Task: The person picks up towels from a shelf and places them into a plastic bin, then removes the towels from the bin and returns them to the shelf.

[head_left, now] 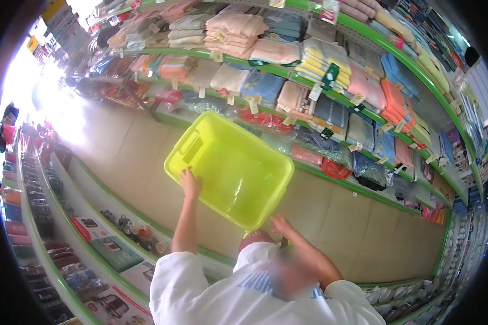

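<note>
A bright yellow-green plastic tub is held out in front of me above the aisle floor, tilted so its hollow inside faces me. My left hand grips its left rim, just below a slotted handle, with the fingers over the edge. Close to the tub's lower right corner is my right hand, its fingers partly stretched toward the rim. A narrow gap seems to lie between them, though I cannot be sure of contact. Nothing shows inside the tub.
Green-edged shelves with folded towels and bagged goods curve across the far side. A lower shelf with boxed goods and cups runs along my left. Tiled floor stretches between them. Bright light comes from the left.
</note>
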Demonstrator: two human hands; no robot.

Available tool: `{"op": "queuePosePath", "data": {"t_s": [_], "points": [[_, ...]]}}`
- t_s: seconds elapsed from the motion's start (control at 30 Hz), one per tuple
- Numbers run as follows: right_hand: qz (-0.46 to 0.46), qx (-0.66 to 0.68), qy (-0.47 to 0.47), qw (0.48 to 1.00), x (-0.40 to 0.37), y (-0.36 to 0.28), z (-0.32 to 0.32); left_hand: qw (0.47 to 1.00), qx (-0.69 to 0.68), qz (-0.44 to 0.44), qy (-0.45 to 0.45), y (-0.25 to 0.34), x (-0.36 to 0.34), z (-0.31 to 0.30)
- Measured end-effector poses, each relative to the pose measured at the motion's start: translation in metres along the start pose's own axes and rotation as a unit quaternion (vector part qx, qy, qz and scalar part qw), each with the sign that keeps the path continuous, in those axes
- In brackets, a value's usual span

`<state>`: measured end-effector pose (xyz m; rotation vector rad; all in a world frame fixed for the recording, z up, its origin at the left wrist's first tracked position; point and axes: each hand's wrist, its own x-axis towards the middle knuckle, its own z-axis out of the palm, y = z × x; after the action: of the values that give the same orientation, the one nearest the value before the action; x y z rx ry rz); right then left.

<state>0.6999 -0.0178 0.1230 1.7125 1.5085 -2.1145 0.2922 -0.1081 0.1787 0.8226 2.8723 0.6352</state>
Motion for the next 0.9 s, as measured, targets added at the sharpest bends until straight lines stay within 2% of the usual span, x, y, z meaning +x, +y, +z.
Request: {"op": "queuePosePath", "data": {"t_s": [0.07,0.1,0.17,0.27,0.37,0.5,0.6,0.8,0.9], "points": [[0.018,0.046,0.000,0.999,0.010,-0.009,0.028,0.994,0.046,0.045,0.089,-0.037,0.046,-0.003],[0.025,0.041,0.036,0.998,0.013,-0.015,0.039,0.992,0.062,0.059,0.095,-0.052,0.069,-0.007],[0.041,0.030,0.110,0.993,0.014,-0.024,0.056,0.998,0.054,-0.020,0.001,-0.052,0.100,-0.030],[0.021,0.062,0.080,0.995,0.021,-0.015,0.060,0.993,0.054,-0.029,-0.096,-0.078,0.130,-0.019],[0.080,0.165,0.002,0.983,0.003,-0.038,0.065,0.977,0.158,-0.039,-0.142,-0.079,0.126,-0.017],[0.072,0.094,0.036,0.992,0.013,-0.035,0.063,0.966,0.191,-0.036,-0.171,-0.087,0.119,-0.028],[0.077,0.061,0.076,0.992,0.017,-0.043,0.060,0.966,0.156,-0.042,-0.202,-0.088,0.122,-0.038],[0.059,-0.016,0.170,0.983,0.010,-0.061,0.040,0.964,0.183,-0.015,-0.191,-0.086,0.094,-0.027],[0.060,-0.024,0.150,0.987,0.019,-0.044,0.023,0.961,0.186,-0.005,-0.207,-0.081,0.086,-0.028]]}}
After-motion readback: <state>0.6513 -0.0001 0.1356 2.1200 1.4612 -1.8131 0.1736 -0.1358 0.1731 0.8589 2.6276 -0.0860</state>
